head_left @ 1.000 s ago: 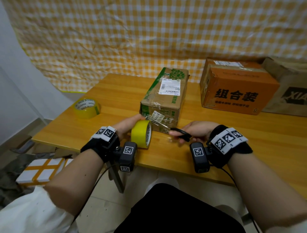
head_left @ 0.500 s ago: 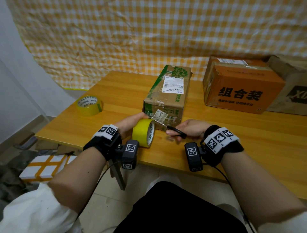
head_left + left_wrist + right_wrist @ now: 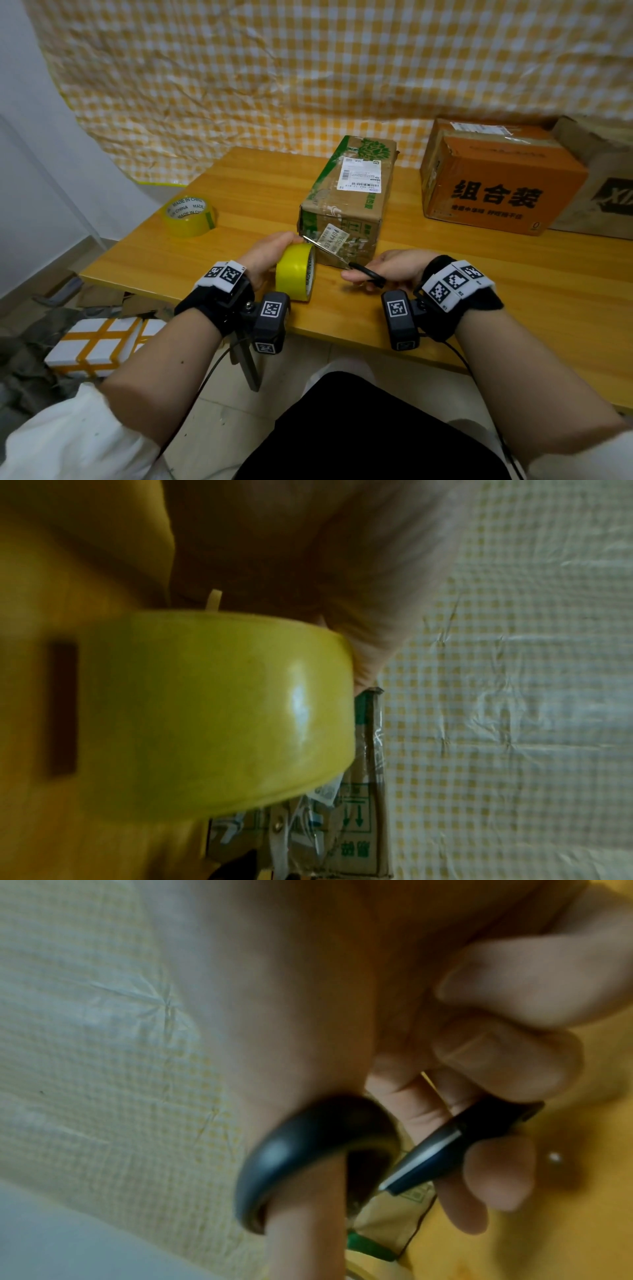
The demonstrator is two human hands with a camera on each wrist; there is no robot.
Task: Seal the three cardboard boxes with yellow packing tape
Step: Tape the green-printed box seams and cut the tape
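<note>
Head view: left hand (image 3: 270, 251) is the clenched grip on the yellow tape roll (image 3: 295, 272), standing on edge on the bench (image 3: 513, 291), just left of the green box (image 3: 346, 205) near end. Right hand (image 3: 394, 269) is the grip on the scissors (image 3: 346, 262), blades reaching to the roll by the box corner. Orange box (image 3: 493, 178) and brown box (image 3: 603, 192) sit well right of the green box.

Left wrist view: roll (image 3: 212, 712) fills the frame, box end (image 3: 363, 831) behind it.

Right wrist view: fingers (image 3: 507, 1058) through the black scissor loops (image 3: 308, 1150).

Risks: no strip visible, so the cut may miss the tape; a loose end could snap back onto the roll; blades sit close to the left fingers.
</note>
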